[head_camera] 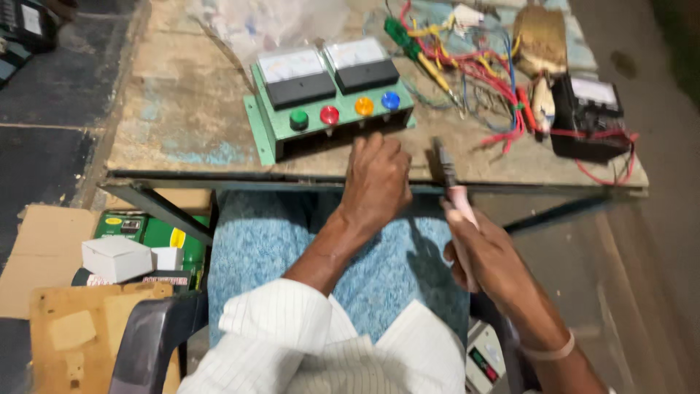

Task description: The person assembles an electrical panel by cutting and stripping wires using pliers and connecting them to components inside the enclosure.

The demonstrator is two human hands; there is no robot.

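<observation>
The left hand [378, 179] rests at the near edge of the wooden worktop [189, 109], its fingers bent downward over the edge and touching the wood; it grasps nothing that can be seen. Just beyond it stands a green panel box [328, 98] with two white-faced meters on top and four round lamps in a row: green, red, orange and blue.

The right hand [485, 255] is nearer to the body, at the right, and its fingers are clenched around the pink handle of a pair of pliers [453, 193]. The dark metal tip of the pliers points away from the person and reaches the near edge of the worktop, just right of the left hand.

On the far right of the worktop lies a bundle of red, yellow and blue wires [477, 69], and beside it a black meter [592, 117]. Under the worktop, at the left, small cardboard boxes [117, 257] lie on the floor. A blue cloth covers the person's knees.
</observation>
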